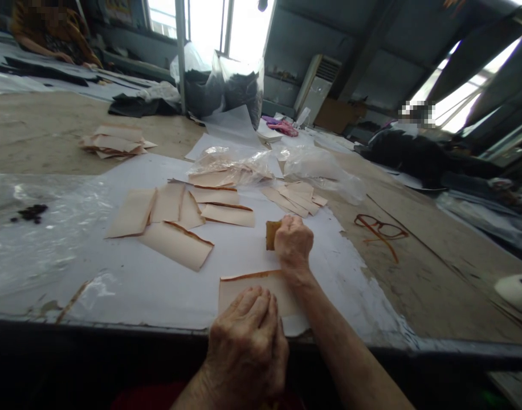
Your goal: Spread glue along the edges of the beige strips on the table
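A beige leather-like piece (244, 287) with a glue-brown top edge lies on the white sheet (158, 285) near the table's front edge. My left hand (248, 341) rests flat on its near part, fingers together, pressing it down. My right hand (293, 242) is closed around a small yellow-brown block (272, 234), perhaps a sponge, just above the piece's right end. Several similar beige pieces (179, 219) with brown edges lie spread out farther back.
A stack of beige pieces (115, 142) sits at the left rear. Clear plastic bags (244, 162) hold more pieces. Red-framed glasses (380, 230) lie on the bare table to the right. A person (51, 34) works at the far left; another sits far right.
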The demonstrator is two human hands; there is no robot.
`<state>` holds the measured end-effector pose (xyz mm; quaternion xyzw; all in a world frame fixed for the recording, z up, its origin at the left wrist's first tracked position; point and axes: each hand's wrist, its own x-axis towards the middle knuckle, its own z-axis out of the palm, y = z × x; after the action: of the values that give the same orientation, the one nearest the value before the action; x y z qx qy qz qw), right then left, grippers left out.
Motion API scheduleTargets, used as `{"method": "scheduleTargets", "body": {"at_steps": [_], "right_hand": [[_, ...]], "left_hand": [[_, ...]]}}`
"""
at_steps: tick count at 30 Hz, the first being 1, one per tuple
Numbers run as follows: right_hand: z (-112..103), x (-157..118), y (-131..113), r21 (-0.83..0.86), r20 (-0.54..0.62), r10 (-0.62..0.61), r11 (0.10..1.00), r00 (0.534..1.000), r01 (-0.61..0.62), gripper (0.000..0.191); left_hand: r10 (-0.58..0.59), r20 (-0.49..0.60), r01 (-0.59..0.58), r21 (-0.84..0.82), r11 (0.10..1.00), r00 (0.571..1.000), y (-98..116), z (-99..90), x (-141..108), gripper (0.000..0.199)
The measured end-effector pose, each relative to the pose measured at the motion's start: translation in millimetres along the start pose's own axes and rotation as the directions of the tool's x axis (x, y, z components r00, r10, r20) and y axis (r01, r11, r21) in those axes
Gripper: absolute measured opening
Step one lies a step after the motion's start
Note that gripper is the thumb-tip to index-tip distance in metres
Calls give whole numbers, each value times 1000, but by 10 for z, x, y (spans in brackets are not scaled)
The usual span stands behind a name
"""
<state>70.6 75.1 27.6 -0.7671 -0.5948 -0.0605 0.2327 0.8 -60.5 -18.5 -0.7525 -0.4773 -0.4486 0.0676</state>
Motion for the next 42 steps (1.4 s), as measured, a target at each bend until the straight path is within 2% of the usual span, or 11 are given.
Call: {"method": "scheduleTargets", "body": {"at_steps": [2, 5, 7, 9, 15, 23, 28, 31, 34, 36, 42], "right_hand": [[-129, -51, 113, 65, -17, -35, 997, 999, 36, 32], [-245, -242, 261, 19, 37, -231, 973, 972, 230, 31], [-237, -361, 293, -56, 109, -341, 936, 934, 349, 30], [-189, -417, 266, -129, 156, -388, 904, 909, 408, 29], [-73, -336, 83, -226, 171, -330, 904, 929, 362, 27], [169, -198, -70, -132, 25, -208, 969, 978, 209, 30], [-17, -62, 33, 46, -4, -18, 999, 1000, 18, 29], [-180, -161, 168, 65, -16, -117, 991, 993, 117, 30], [-211, -338, 258, -28, 47, -358, 933, 933, 359, 30], [-164, -415, 262, -92, 79, -434, 893, 897, 440, 30], [-17, -380, 56, -202, 115, -286, 931, 951, 304, 27]], "left_hand": [[2, 6, -2, 0, 1000, 1000, -1, -1, 1, 30], [-6, 11, 6, -11, 1000, 1000, 2, 2, -1, 30], [-20, 10, 20, -17, 1000, 1000, 7, 5, -4, 31], [-22, 11, 23, -22, 1000, 1000, 11, 7, -6, 32], [-14, -4, 14, -28, 1000, 1000, 8, 2, 0, 32], [-1, 7, 1, -8, 1000, 1000, 25, -15, 10, 32], [-5, -8, 5, 2, 1000, 1000, 29, -14, 5, 29], [-8, -3, 8, -13, 1000, 1000, 24, 1, 2, 29], [-17, -2, 17, -28, 999, 1000, 20, 15, 4, 30], [-21, -7, 21, -28, 999, 1000, 19, 17, 7, 30], [-12, -9, 11, -41, 999, 1000, 21, 5, 1, 31]]}}
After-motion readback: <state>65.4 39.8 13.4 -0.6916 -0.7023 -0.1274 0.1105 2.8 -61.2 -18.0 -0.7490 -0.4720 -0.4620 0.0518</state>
